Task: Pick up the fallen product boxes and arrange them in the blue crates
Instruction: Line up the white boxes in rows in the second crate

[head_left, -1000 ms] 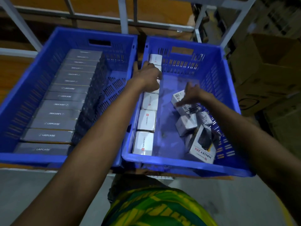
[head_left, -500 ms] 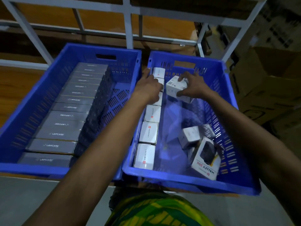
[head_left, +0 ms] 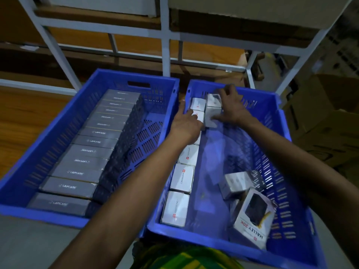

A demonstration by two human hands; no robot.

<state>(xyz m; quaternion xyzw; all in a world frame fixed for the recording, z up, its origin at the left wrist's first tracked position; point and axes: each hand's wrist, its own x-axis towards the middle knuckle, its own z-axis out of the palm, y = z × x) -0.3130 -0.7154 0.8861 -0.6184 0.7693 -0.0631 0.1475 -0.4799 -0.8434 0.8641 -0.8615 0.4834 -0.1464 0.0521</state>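
Two blue crates stand side by side on a shelf. The left crate [head_left: 48, 214] holds a neat row of several grey boxes [head_left: 93, 152]. In the right crate [head_left: 281, 117], a column of white boxes [head_left: 181, 178] runs along the left wall. My right hand [head_left: 233, 107] grips a small white box [head_left: 212, 111] at the far end, beside that column. My left hand [head_left: 186, 123] lies flat on the column's far boxes, fingers straight. Loose boxes lie tumbled at the crate's near right, among them a grey-white box [head_left: 237, 183] and a "HALLEY 20K" box [head_left: 254, 218].
A white metal rack frame [head_left: 165, 45] rises behind the crates, with wooden shelf boards. Brown cardboard cartons [head_left: 330, 117] are stacked to the right. The grey shelf surface [head_left: 29, 245] shows in front of the left crate.
My right hand lifted a small white box from the loose pile and carried it to the crate's far end. My left hand stayed on the column, sliding slightly farther.
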